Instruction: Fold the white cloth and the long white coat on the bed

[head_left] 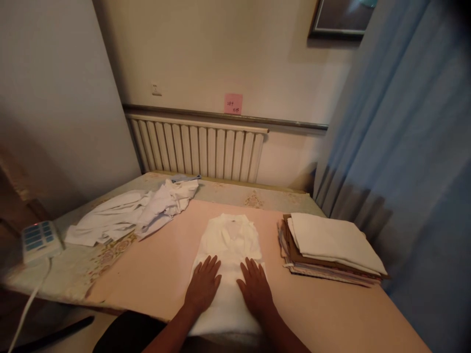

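A white shirt (230, 245) lies flat on the pink table cover (158, 274), its collar toward the wall and its sides folded in. My left hand (204, 283) rests flat on the shirt's left side, fingers spread. On the right side of the shirt, my right hand (255, 287) lies palm down with its fingers apart. Neither hand grips the cloth. The shirt's lower end reaches the near table edge, partly hidden between my forearms.
Rumpled white garments (147, 208) lie at the back left. A stack of folded cloths (334, 245) stands on the right, beside a blue curtain (397, 147). A power strip (40, 240) with a white cord sits at the left edge. Behind the table is a radiator (198, 149).
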Demonstrator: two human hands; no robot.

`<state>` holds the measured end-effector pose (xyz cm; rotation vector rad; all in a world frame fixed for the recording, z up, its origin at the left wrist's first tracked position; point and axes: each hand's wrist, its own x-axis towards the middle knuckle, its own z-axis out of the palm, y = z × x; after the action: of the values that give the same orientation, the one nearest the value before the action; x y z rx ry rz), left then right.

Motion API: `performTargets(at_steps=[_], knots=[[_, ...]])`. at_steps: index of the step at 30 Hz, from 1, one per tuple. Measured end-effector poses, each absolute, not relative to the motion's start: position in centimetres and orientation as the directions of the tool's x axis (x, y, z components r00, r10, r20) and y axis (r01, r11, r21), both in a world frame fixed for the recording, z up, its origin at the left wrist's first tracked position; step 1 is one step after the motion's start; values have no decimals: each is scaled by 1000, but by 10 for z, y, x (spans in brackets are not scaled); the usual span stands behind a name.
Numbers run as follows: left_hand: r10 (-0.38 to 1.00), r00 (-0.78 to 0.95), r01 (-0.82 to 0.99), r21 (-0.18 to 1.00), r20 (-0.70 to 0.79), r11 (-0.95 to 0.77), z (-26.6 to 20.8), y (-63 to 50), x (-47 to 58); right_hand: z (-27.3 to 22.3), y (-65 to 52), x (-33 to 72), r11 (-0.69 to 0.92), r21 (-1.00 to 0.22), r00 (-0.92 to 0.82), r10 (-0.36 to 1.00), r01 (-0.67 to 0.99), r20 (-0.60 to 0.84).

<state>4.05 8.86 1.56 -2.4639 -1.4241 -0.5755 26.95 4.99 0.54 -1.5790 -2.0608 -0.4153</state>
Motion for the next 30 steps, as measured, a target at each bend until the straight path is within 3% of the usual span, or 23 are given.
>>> performTargets(at_steps=[30], knots=[[765,433,869,5,476,-495,13,88,42,7,50,270,278,-74,-197,822,958,534]])
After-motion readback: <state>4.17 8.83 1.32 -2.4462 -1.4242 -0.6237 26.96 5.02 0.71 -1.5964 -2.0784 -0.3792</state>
